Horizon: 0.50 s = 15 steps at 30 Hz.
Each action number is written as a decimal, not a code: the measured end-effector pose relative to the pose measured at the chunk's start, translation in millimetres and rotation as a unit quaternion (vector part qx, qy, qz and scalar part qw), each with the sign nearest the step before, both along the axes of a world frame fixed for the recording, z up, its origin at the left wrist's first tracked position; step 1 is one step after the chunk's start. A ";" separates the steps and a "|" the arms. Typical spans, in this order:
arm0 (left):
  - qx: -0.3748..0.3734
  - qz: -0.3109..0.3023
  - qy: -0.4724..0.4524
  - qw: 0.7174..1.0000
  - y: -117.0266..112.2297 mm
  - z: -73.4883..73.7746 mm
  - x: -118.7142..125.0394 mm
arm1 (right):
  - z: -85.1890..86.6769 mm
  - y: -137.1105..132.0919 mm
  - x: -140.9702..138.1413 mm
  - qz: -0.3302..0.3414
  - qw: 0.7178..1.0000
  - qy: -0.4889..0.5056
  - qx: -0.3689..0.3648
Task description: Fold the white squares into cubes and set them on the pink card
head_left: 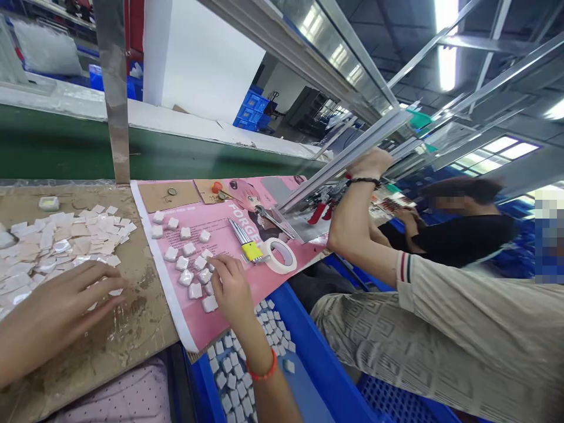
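Observation:
My left hand (pixel 57 311) lies with its fingers spread on a heap of flat white squares (pixel 57 247), which has a glossy sheen and rests on a stained cardboard sheet (pixel 145 305). My right hand (pixel 229 288) is over a pink printed poster (pixel 211 294), its fingertips at a group of puffy white squares (pixel 189 264) set out on the poster. Whether those fingers grip a square, I cannot tell. A yellow box cutter (pixel 252 251) and a roll of white tape (pixel 280 255) lie just beyond my right hand.
A blue crate (pixel 308 346) full of white squares sits under my right forearm. A metal upright (pixel 114 88) and a green conveyor (pixel 132 141) run behind. At right, a co-worker's raised arm (pixel 356 200) reaches by a metal rail, and a second person in black (pixel 458 241) sits beyond.

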<state>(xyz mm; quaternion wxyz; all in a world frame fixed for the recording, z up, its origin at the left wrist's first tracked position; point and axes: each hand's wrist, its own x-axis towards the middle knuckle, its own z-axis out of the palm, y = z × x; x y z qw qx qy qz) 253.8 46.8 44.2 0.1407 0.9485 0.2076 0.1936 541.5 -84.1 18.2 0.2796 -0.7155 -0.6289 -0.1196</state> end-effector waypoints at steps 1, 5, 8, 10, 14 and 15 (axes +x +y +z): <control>0.009 -0.015 0.020 1.000 3.7 2.8 15.9 | 1.9 11.4 4.6 0.021 1.000 -0.011 -0.019; 0.025 -0.042 0.061 0.997 13.8 0.8 61.3 | 1.5 43.3 17.1 0.070 0.993 -0.046 -0.082; 0.025 -0.054 0.057 0.997 18.8 -4.0 75.5 | -1.3 52.9 20.7 0.085 0.988 -0.055 -0.113; 0.020 -0.051 0.056 0.997 22.3 -5.0 79.0 | -1.8 55.4 21.8 0.094 0.985 -0.055 -0.131; 0.008 -0.044 0.050 0.998 31.5 -4.8 79.4 | -0.1 58.5 21.1 0.094 0.981 -0.048 -0.161; 0.005 -0.043 0.047 0.998 33.9 -5.1 78.8 | 0.6 59.6 19.9 0.089 0.981 -0.045 -0.167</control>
